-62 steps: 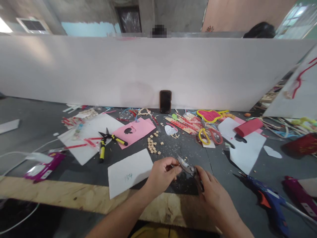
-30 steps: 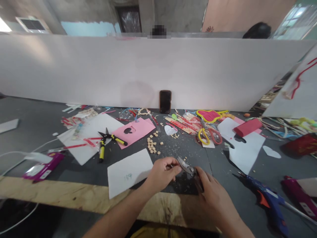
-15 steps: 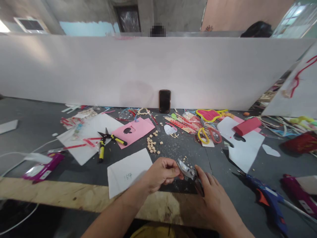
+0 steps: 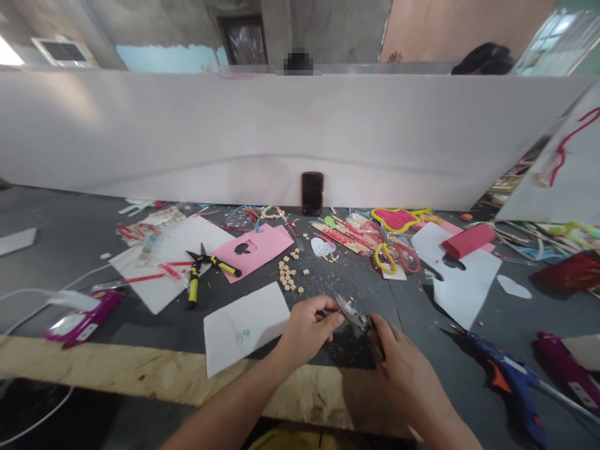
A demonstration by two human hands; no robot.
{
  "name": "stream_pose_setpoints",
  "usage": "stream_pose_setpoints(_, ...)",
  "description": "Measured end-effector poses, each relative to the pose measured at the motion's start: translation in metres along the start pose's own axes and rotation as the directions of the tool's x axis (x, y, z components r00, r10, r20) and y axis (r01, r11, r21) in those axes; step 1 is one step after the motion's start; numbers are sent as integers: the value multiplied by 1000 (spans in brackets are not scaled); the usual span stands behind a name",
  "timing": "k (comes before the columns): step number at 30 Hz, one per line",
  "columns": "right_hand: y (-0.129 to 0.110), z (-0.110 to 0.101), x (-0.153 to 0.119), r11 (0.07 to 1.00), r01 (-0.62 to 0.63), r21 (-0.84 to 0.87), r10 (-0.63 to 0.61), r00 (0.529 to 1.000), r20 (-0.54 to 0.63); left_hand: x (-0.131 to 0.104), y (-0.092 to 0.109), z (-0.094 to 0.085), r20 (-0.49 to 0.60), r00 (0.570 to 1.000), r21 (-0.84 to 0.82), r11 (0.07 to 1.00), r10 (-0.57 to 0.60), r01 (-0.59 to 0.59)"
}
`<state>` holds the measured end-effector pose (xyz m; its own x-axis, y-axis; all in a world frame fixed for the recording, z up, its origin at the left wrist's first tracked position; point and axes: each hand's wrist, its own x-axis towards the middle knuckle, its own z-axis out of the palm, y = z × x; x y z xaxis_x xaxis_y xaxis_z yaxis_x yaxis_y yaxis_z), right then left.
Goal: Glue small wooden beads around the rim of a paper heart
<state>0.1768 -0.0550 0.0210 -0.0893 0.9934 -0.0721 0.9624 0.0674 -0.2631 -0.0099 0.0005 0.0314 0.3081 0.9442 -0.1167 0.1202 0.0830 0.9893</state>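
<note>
My right hand is wrapped round the dark handles of a pair of pruning shears. Their metal blades point up and left, meeting the fingertips of my left hand. Those fingers are pinched together at the blade; whatever they hold is too small or hidden to make out. Beyond my hands lies a cluster of small beige pieces, with crumbs scattered over the dark tabletop. A white card with a handwritten number rests left of my left hand.
Left lie yellow-black pliers on white paper and a pink card. A phone leans on the white partition. Right are scissors with yellow and red handles, red-patterned sticks and a blue glue gun.
My left hand's fingers have curled in closer at the blade tip. The shears stay in my right hand, their blades looking closer together. The view has shifted slightly.
</note>
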Motion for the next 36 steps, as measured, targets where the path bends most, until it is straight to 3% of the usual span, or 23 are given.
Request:
stream_pose_setpoints(3,-2,0,-1,1000,-20,-6,20,1000,6,-2,2,2,-40,999,52,998,24,-22)
stream_pose_setpoints(6,0,1,-2,1000,-2,-7,2,1000,7,-1,4,2,-4,1000,-20,1000,7,-7)
stream_pose_setpoints(8,2,2,-3,1000,10,-14,-10,1000,16,1,2,1,61,998,-167,985,-35,45)
stream_pose_setpoints(11,4,5,-4,1000,18,-22,-17,999,34,3,-2,-3,208,970,-405,892,-125,202)
stream_pose_setpoints(14,5,7,-6,999,26,-26,-26,999,28,5,-5,-8,377,907,-480,798,-188,365)
stream_pose_setpoints(16,6,9,-7,999,38,-26,-38,999,11,5,-4,-10,419,887,-471,789,-194,395)
stream_pose_setpoints(24,9,4,-5,998,67,-1,-67,997,25,4,5,-8,338,925,-384,872,-173,303)
stream_pose_setpoints(28,6,-1,-3,999,48,-15,-47,998,40,3,3,-3,157,983,-188,974,-94,123)
stream_pose_setpoints(31,4,-3,-2,999,12,-32,-11,999,35,0,2,0,1,1000,15,1000,-14,14)
stream_pose_setpoints(36,4,2,-2,998,2,-66,0,1000,32,-2,3,2,-40,999,39,999,-12,13)
